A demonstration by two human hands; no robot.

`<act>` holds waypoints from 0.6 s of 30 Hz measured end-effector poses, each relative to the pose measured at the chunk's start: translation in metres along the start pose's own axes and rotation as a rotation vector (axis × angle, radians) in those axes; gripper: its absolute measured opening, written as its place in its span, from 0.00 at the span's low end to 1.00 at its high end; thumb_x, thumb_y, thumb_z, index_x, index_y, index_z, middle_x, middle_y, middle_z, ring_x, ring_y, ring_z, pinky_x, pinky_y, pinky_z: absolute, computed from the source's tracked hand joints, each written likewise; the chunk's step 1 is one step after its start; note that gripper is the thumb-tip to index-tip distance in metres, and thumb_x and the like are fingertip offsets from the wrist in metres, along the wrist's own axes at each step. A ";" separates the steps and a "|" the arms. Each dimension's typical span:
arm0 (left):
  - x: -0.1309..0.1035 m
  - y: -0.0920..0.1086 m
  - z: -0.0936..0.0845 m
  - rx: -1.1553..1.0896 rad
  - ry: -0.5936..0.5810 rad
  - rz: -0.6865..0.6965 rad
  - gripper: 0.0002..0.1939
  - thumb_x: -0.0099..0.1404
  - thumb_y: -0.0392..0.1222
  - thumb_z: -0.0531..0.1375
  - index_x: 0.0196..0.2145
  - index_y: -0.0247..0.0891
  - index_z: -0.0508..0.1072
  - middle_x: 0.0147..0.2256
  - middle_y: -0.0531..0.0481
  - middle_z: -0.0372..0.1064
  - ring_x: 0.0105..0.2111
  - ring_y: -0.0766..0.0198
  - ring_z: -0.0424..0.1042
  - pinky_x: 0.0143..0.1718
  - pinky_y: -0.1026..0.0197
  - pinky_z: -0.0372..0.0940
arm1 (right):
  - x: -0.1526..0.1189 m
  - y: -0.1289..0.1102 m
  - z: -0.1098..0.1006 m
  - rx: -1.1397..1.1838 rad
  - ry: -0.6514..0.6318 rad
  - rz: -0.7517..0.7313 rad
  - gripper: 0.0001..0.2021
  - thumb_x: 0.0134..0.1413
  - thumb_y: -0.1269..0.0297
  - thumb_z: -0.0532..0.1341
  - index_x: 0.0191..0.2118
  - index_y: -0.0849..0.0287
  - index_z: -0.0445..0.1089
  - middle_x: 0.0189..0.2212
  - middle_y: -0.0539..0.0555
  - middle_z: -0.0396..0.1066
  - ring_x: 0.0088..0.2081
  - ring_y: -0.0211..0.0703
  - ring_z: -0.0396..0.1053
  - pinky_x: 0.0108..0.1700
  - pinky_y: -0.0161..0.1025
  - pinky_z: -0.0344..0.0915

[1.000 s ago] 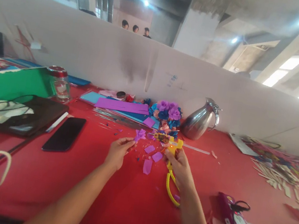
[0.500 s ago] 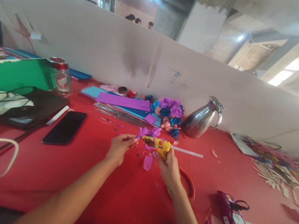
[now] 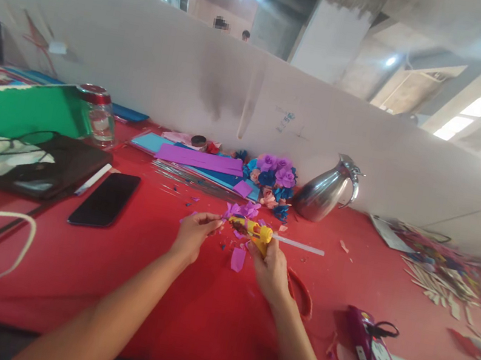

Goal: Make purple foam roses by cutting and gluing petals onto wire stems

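My right hand point(image 3: 270, 269) is wrapped round a yellow hot glue gun point(image 3: 260, 232). A clear glue stick point(image 3: 301, 245) sticks out of its back. The nozzle points left, at the fingertips of my left hand point(image 3: 195, 235). Those fingers are pinched on a small purple paper piece point(image 3: 226, 211), partly hidden by the fingers and the nozzle. Just behind the gun lie purple paper petals point(image 3: 248, 209). On the table below it rests a purple paper square point(image 3: 237, 259).
Paper flowers point(image 3: 276, 173) and purple paper strips point(image 3: 200, 159) lie at the back, beside a metal jug point(image 3: 327, 188). A phone point(image 3: 104, 200) and a glass jar point(image 3: 100, 116) are on the left. Scissors point(image 3: 302, 295) lie by my right wrist, a purple power strip point(image 3: 373, 347) further right.
My hands and the glue gun keep almost the same place and pose. The view has shifted very slightly.
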State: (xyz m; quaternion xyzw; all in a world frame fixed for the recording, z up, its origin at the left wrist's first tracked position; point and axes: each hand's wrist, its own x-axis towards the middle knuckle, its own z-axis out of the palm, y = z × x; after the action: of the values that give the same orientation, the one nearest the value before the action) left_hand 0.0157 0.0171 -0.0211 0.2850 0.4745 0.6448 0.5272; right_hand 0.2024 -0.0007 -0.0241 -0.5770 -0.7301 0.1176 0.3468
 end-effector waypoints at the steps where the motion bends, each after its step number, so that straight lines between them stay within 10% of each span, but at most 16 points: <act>1: 0.000 0.000 0.000 -0.002 -0.002 0.001 0.09 0.37 0.39 0.69 0.20 0.36 0.76 0.17 0.51 0.70 0.18 0.71 0.62 0.23 0.66 0.56 | 0.000 0.001 0.001 -0.025 0.002 -0.005 0.15 0.56 0.53 0.53 0.41 0.59 0.63 0.30 0.58 0.74 0.31 0.50 0.72 0.31 0.38 0.61; 18: 0.007 -0.014 -0.007 0.247 0.034 0.203 0.08 0.44 0.35 0.64 0.26 0.38 0.70 0.21 0.54 0.72 0.23 0.65 0.70 0.28 0.64 0.60 | -0.003 0.000 0.002 -0.202 0.024 -0.142 0.19 0.60 0.55 0.50 0.50 0.63 0.61 0.32 0.61 0.75 0.32 0.52 0.74 0.31 0.39 0.62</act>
State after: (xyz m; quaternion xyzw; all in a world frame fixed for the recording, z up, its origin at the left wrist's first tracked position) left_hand 0.0135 0.0215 -0.0375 0.3833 0.5277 0.6361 0.4122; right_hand 0.2011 -0.0033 -0.0265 -0.5573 -0.7730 0.0115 0.3031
